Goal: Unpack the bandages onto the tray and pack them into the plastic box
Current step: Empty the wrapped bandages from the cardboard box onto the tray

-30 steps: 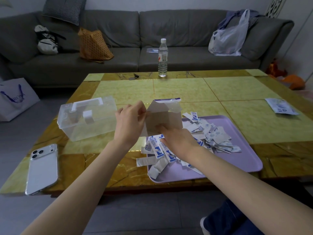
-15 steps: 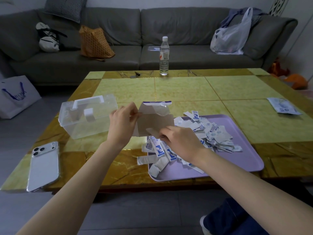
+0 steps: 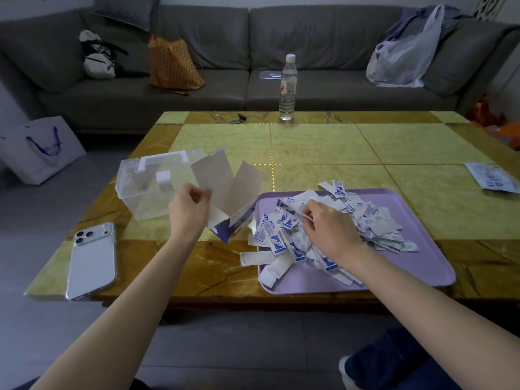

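While our left hand (image 3: 190, 212) pinches one raised flap of the opened bandage carton (image 3: 225, 192) between thumb and curled fingers, our right hand (image 3: 332, 229) sits on the heap of bandages (image 3: 371, 218). Its fingers are bent inward, with thumb and forefinger nipping a single strip (image 3: 295, 211). That strip lies crosswise ahead of the right knuckles, its long axis running left to right.

The carton hangs between our two sets of fingers. It is tilted, with its open mouth up and away from us, its flaps fanned wide and its blue printed side turned down. Its long axis slants from the low near corner up toward the far side. We cannot tell whether that corner touches the table (image 3: 323, 144).

Just right of the carton runs the left rim of the lilac tray (image 3: 422, 280). Several bandages spill over that rim onto the table below our right fingers. The heap fills the tray's left and middle, and bare tray shows nearer us and to the far right.

Just behind and left of our left fingers stands the clear plastic box (image 3: 140, 192), lid shut, white handle on top. A phone (image 3: 91, 260) lies face down nearer us on the left, close to the table's near edge.

Beyond both hands the tabletop runs open to a water bottle (image 3: 287, 88) at the far edge. A printed leaflet (image 3: 492, 178) lies well to the right, and a grey sofa (image 3: 309, 52) stands behind.
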`<state>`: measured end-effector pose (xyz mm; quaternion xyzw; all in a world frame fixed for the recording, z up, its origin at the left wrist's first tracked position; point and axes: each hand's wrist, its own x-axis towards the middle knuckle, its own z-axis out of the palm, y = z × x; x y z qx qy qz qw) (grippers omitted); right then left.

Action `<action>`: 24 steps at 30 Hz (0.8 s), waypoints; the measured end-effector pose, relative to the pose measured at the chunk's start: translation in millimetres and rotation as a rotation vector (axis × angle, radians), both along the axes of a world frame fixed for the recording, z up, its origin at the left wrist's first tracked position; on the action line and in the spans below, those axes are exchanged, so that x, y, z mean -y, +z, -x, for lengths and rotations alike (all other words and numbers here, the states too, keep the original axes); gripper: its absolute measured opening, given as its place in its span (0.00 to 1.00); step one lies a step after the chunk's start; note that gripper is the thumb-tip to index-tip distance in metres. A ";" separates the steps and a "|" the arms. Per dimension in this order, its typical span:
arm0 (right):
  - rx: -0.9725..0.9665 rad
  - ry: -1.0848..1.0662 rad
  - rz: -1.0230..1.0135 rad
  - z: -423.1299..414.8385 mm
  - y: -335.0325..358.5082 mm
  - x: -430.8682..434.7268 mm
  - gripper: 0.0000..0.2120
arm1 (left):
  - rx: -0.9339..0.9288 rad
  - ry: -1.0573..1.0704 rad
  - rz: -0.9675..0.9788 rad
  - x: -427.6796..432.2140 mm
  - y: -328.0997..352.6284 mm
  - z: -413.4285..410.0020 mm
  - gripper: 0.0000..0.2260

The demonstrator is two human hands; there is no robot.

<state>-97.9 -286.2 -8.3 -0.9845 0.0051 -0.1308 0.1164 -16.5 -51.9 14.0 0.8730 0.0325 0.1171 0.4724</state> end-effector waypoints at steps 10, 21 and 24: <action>-0.252 0.092 0.087 -10.3 -19.1 -30.0 0.26 | 0.110 -0.009 -0.304 -9.8 -1.8 22.2 0.18; -0.369 0.084 0.049 -11.5 -38.8 -37.9 0.20 | 0.082 -0.618 -0.812 44.6 -58.3 67.7 0.20; -0.346 0.074 0.030 -13.1 -39.9 -35.3 0.16 | -0.042 -0.561 -0.866 54.8 -71.1 61.7 0.28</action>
